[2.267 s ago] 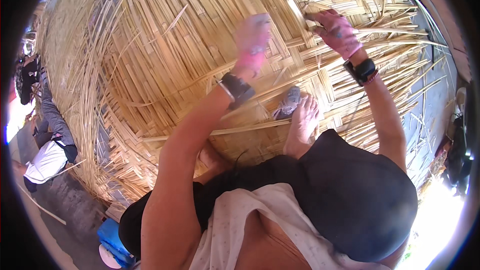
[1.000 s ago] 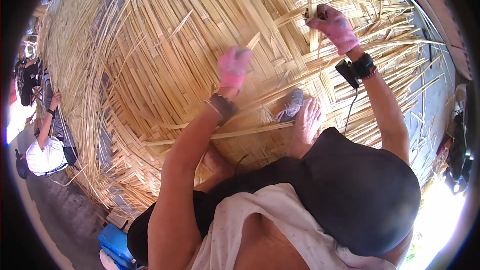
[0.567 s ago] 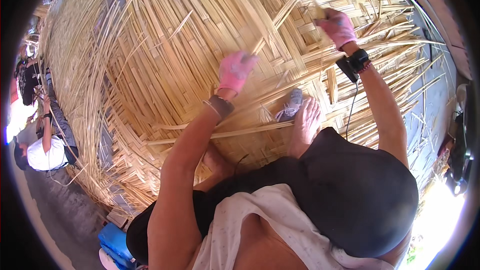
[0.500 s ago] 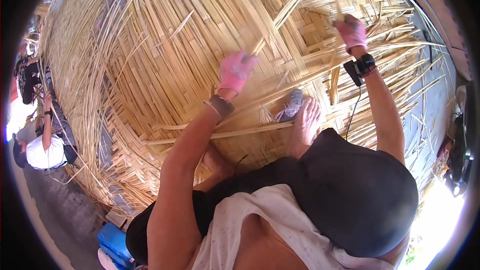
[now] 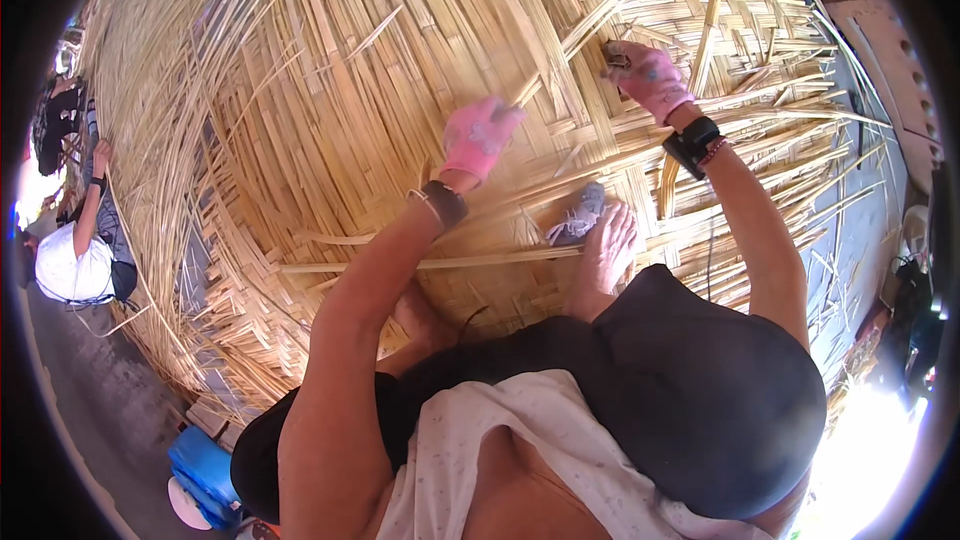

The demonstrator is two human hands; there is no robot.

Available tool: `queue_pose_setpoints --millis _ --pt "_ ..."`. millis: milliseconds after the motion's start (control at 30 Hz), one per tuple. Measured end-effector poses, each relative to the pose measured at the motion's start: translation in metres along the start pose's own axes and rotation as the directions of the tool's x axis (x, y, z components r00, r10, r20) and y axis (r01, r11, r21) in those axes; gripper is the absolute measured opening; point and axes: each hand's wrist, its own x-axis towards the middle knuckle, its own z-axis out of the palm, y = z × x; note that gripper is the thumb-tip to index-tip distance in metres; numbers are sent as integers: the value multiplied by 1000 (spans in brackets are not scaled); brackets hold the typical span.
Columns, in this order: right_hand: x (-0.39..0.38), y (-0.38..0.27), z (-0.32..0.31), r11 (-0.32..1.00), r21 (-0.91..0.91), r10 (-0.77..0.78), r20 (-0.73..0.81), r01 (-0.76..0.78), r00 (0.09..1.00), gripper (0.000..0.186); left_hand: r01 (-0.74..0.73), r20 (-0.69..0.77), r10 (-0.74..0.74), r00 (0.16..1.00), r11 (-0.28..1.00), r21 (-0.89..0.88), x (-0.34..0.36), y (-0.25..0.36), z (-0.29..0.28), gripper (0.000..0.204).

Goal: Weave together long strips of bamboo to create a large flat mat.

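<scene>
Under both hands spreads a large woven bamboo mat (image 5: 340, 130) of pale strips, partly plaited, with many loose ends. My left hand (image 5: 480, 138), in a pink glove, is closed at the near end of a slanting bamboo strip (image 5: 605, 20) that runs away to the upper right. My right hand (image 5: 650, 80), also gloved in pink with dark fingertips, is curled low over the weave; whatever its fingers grip is hidden. Just past it, a wider bamboo strip (image 5: 712, 15) sticks up and away.
My bare foot (image 5: 610, 245) rests on the mat beside a crumpled grey bundle (image 5: 580, 215). At the far left another person (image 5: 80, 260) in a white shirt reaches toward the mat's edge. A blue container (image 5: 205, 475) stands at lower left. Loose strip ends (image 5: 840, 120) jut out at right.
My right hand has moved left and nearer, away from the strip it held upright; that strip now leans loose. My left hand has barely shifted.
</scene>
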Motion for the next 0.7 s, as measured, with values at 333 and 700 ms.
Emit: queue_pose_setpoints --millis 333,700 --pt "0 -13 -12 857 275 451 9 -436 893 29 54 -88 -69 994 985 -166 -9 -2 2 30" --pt "28 -14 -5 787 519 242 241 -335 940 41 119 -62 -130 990 981 -152 -8 2 -2 31"
